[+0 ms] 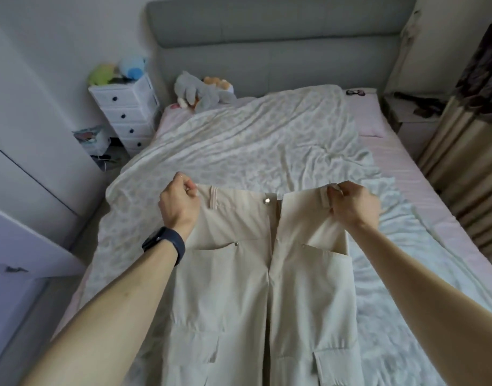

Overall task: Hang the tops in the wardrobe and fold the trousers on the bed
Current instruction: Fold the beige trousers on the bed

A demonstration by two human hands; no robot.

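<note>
We hold a pair of cream trousers (239, 288) by the waistband over the foot end of the bed (400, 162), front side facing us. Our left hand (179, 203) is curled tight on the left corner of the waistband, just beside a belt loop (213, 198). Our right hand (353, 206) pinches the right corner, with another loop bunched against its fingers. The two hands are well apart, so the waistband is stretched between them. The waist is unfastened: a metal snap button (267, 201) sits on the left flap, and the fly gapes in a narrow line down the middle. Slanted pockets show below the waist, and flapped cargo pockets lower on both legs. The legs run down out of view at the bottom edge, so we cannot tell whether they rest on the bed or hang free.

A dark watch (166, 243) is strapped on our left wrist.

Under the trousers lies a rumpled, pale patterned blanket (253, 140) that covers most of the bed, with pink sheet bare along the right side. A grey plush toy (194, 91) lies at the head end against the grey padded headboard (267, 37). To the left of the bed stands a white drawer unit (127, 112) with a green plush toy (102, 73) and a blue one (133, 66) on top. Beige curtains (462, 162) hang at the right.
</note>
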